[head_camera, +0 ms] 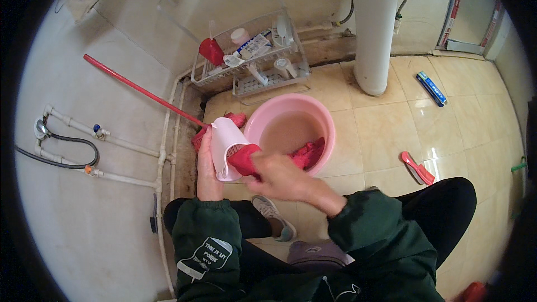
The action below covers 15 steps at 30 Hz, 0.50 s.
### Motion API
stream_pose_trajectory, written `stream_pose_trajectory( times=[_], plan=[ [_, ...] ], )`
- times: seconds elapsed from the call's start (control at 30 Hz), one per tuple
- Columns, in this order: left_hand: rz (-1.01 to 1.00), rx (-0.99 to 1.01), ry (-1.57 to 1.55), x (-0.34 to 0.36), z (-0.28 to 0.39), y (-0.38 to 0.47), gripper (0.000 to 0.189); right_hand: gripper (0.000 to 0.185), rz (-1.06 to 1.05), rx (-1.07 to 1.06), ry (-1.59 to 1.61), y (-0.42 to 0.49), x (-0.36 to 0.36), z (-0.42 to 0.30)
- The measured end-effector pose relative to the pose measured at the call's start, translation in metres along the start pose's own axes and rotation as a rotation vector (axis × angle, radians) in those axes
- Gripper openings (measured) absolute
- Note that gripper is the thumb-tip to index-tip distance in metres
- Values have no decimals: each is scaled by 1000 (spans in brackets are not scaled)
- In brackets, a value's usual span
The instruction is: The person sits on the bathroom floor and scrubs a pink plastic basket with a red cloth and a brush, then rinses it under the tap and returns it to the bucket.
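My left hand (207, 170) grips a light pink plastic holder (228, 134) from its left side, tilted so that its mouth faces right and toward me. Perforations show inside the mouth. In my right hand (285, 176) is a wet red cloth (244, 160), pressed at the holder's opening; the hand is slightly blurred. Just beyond, a pink plastic basin (328, 126) stands on the floor with murky brownish water (289, 128) in it. Another bunched red cloth (310, 153) lies partly in that water at the near right side.
A clear plastic rack (251, 79) with toiletries stands against the wall. A long red handle (142, 89) leans leftward, near a red mop head (235, 120). A white pipe column (371, 29), a blue box (431, 89) and a red brush (417, 168) are farther right. Water pipes (126, 142) line the left wall.
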<state>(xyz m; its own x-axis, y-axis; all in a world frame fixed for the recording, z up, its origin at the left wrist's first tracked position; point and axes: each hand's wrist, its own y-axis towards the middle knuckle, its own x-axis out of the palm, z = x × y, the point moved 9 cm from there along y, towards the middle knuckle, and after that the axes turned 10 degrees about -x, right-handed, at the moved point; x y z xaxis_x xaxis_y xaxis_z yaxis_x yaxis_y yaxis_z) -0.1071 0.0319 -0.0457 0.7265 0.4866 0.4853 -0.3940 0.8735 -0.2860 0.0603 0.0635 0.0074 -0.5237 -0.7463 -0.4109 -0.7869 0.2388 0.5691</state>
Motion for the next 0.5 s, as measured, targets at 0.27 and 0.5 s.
stream_pose_trajectory(
  times=[0.27,0.5],
  plan=[
    [259,-77,-7,-33,-33,4,49,24,-51,2,-208,-10,54,10],
    [263,-28,-154,-74,2,11,39,33,-13,55,-195,-14,8,28]
  ],
)
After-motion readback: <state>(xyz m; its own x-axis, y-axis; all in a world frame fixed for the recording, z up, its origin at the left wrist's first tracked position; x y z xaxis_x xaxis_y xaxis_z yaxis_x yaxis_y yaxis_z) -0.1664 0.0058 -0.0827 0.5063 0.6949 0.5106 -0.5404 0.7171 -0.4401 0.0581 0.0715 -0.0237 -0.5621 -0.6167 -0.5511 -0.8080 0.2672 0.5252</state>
